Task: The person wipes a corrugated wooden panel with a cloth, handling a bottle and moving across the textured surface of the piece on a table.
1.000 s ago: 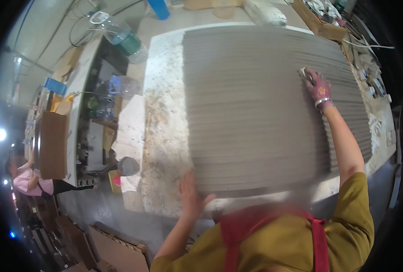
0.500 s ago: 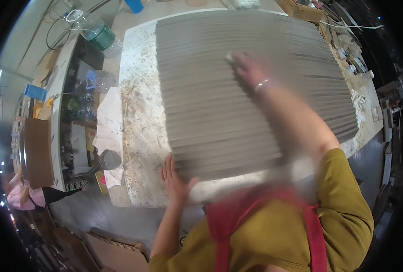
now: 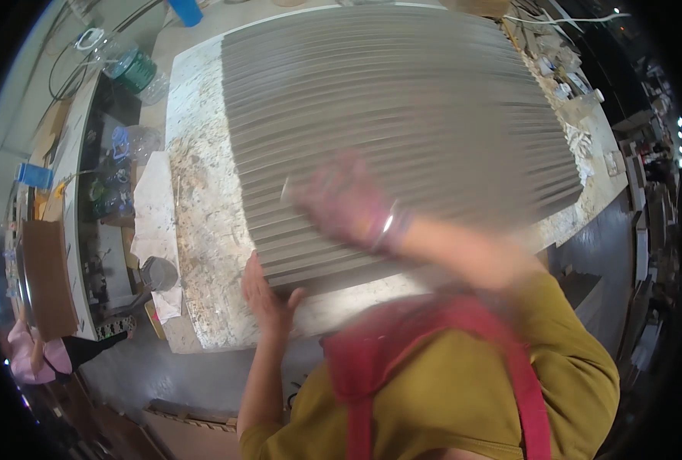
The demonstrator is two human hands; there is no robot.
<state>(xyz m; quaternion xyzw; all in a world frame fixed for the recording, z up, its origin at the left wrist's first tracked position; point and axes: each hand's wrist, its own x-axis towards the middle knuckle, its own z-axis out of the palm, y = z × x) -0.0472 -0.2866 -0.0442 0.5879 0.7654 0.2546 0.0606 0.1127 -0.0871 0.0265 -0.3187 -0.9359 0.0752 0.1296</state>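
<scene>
A large grey-brown panel with many parallel ridges (image 3: 402,100) lies flat on a white, stained board (image 3: 203,253). My left hand (image 3: 268,299) rests at the panel's near left corner, fingers stretched along the edge and thumb spread. Over the lower middle of the panel, my right hand (image 3: 349,199) is smeared by motion, with a shiny band at its wrist. A small pale edge (image 3: 285,188) shows just beyond its fingers; what that thing is I cannot make out.
Left of the board are a white cloth (image 3: 155,207), a grey cup (image 3: 159,273) and a large clear bottle with a green label (image 3: 130,69). A blue cup (image 3: 185,11) stands at the far edge. Clutter (image 3: 567,84) lines the right side. A person in pink (image 3: 31,353) is at far left.
My right hand has swept toward me and to the left across the ridged panel. My left hand stays at the panel's near left corner. The whole view has shifted slightly.
</scene>
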